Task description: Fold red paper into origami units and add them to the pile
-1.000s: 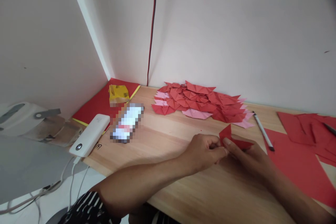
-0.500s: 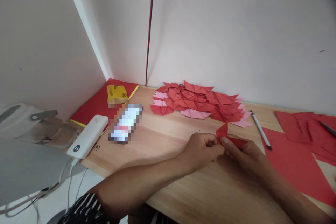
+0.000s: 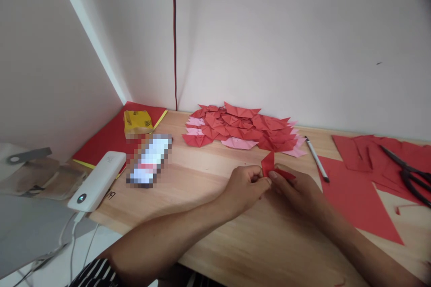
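Both hands meet over the front middle of the wooden table, pinching one small piece of folded red paper (image 3: 268, 164). One pointed flap of it stands up between the hands, and another sticks out to the right over my right hand. My left hand (image 3: 247, 184) is closed, with thumb and fingertips at the paper's lower left. My right hand (image 3: 298, 188) presses its thumb on the front of the fold, its other fingers behind and partly hidden. Beyond the hands lies a heap of folded red and pink paper pieces (image 3: 239, 125), overlapping in rows against the wall.
Right of the hands are a white pen (image 3: 316, 159), a red paper sheet (image 3: 360, 202), more red paper (image 3: 353, 154) and black scissors (image 3: 407, 170). To the left lie a phone (image 3: 150, 161), a white power bank (image 3: 97, 181) with a cable, and a yellow packet (image 3: 138, 122) on dark red sheets.
The view has turned slightly right, so things sit further left and more of the scissors shows. Both hands keep their hold on the folded red paper, with little change in its shape.
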A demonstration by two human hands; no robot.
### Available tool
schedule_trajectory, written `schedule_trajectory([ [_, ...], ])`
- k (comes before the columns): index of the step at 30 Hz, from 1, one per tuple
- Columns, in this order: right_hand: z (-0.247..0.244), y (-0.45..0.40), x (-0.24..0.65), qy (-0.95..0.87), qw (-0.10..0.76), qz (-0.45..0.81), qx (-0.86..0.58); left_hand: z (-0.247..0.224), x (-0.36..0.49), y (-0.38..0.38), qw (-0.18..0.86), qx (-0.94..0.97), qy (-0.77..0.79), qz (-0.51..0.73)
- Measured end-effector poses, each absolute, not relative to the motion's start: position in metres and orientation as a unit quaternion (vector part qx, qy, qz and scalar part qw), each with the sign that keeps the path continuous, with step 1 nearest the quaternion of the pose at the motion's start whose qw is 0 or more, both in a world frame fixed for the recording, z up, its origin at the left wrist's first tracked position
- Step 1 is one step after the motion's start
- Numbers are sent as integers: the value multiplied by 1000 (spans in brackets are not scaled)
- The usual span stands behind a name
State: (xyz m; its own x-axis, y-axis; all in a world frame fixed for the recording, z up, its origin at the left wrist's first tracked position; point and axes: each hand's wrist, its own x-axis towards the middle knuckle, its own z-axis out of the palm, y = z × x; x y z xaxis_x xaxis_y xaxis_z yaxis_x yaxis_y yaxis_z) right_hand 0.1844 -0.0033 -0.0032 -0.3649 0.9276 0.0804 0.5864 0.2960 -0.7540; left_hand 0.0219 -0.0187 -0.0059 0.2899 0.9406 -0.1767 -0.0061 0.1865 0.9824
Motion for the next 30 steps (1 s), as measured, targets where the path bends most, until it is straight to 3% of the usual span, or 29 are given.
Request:
schedule_trajectory([
  [9,1,2,191,-681,246,465,-509,3,18,-17,694,489,383,362],
  [16,10,-1,189,-706,235,528,-410,5,18,-19,701,501,376,342],
  [30,9,-2,189,-698,263,481,-460,9,16,-16,705,514,395,289],
])
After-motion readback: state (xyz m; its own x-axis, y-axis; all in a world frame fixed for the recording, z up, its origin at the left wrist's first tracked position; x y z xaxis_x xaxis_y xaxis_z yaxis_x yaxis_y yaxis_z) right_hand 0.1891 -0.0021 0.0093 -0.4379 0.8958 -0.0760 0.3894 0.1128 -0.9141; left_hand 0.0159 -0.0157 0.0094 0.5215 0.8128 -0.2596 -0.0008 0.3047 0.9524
